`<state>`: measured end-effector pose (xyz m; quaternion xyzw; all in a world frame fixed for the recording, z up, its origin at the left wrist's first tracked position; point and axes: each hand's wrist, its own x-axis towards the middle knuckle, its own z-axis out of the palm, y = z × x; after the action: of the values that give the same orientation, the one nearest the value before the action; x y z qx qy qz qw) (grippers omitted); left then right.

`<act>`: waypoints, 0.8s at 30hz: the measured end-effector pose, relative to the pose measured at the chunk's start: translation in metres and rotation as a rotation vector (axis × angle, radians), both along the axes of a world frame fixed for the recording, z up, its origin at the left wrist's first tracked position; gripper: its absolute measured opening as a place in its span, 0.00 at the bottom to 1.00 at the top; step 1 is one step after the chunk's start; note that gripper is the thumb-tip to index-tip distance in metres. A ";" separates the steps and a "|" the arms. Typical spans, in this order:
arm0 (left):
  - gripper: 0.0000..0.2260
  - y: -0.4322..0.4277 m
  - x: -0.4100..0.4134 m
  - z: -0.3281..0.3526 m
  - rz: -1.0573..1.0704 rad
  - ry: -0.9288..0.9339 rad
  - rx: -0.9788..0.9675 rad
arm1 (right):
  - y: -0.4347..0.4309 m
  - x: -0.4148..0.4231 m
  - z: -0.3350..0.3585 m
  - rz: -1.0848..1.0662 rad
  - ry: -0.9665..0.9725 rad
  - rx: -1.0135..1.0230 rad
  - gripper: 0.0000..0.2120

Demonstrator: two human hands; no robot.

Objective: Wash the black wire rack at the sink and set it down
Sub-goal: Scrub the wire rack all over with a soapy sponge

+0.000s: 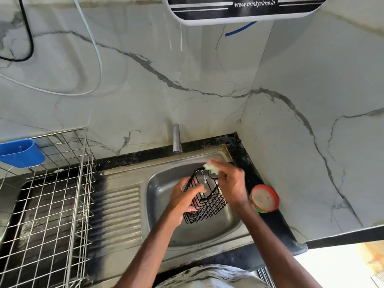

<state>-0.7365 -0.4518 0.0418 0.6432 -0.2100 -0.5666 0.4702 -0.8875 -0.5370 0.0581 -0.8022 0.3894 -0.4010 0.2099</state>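
Over the sink [162, 204] at lower centre, the left hand [182, 201] grips the black wire rack [207, 201] with curled fingers; the right hand [230, 183] pinches a pale soapy scrubber [211, 168] against its top rim.

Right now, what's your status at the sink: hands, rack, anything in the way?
Left hand grips black wire rack over the sink. Right hand holds pale sponge at its top rim. Red-rimmed tub on counter, apart from the rack.
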 end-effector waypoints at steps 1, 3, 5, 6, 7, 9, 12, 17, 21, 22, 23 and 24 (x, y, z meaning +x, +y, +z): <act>0.39 0.002 0.001 0.000 -0.008 -0.003 -0.003 | -0.008 -0.007 -0.003 -0.076 0.002 0.027 0.24; 0.44 0.005 0.005 -0.003 -0.020 -0.021 -0.008 | -0.021 -0.020 -0.011 -0.187 0.024 0.073 0.25; 0.47 0.008 0.008 -0.002 -0.014 -0.058 0.000 | -0.023 -0.025 -0.018 -0.240 0.050 0.102 0.25; 0.49 0.009 0.009 -0.002 -0.010 -0.066 0.003 | -0.019 -0.023 -0.020 -0.237 0.060 0.096 0.25; 0.49 0.008 0.010 -0.003 -0.008 -0.063 0.004 | -0.011 -0.017 -0.019 -0.213 0.068 0.076 0.24; 0.50 0.007 0.011 -0.004 0.008 -0.061 0.013 | 0.009 0.004 -0.013 -0.098 0.073 0.022 0.22; 0.42 0.007 0.011 -0.002 0.036 -0.041 0.046 | 0.035 0.034 0.000 0.138 0.045 0.013 0.20; 0.28 0.010 0.025 0.001 0.089 0.020 0.051 | 0.048 0.033 0.001 0.232 -0.028 0.030 0.24; 0.38 0.011 0.032 0.004 0.155 -0.004 0.078 | 0.071 0.014 -0.010 0.206 -0.008 0.001 0.24; 0.38 0.011 0.033 0.004 0.156 -0.012 0.070 | 0.075 0.012 -0.012 0.208 0.002 -0.006 0.23; 0.38 0.011 0.034 0.004 0.148 -0.023 0.065 | 0.077 0.012 -0.013 0.208 0.002 -0.008 0.22; 0.38 0.012 0.034 0.004 0.142 -0.032 0.064 | 0.076 0.013 -0.012 0.199 -0.001 -0.011 0.22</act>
<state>-0.7022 -0.4400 0.0457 0.6802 -0.1531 -0.5280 0.4849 -0.8744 -0.4609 0.0463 -0.8378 0.3057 -0.3807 0.2443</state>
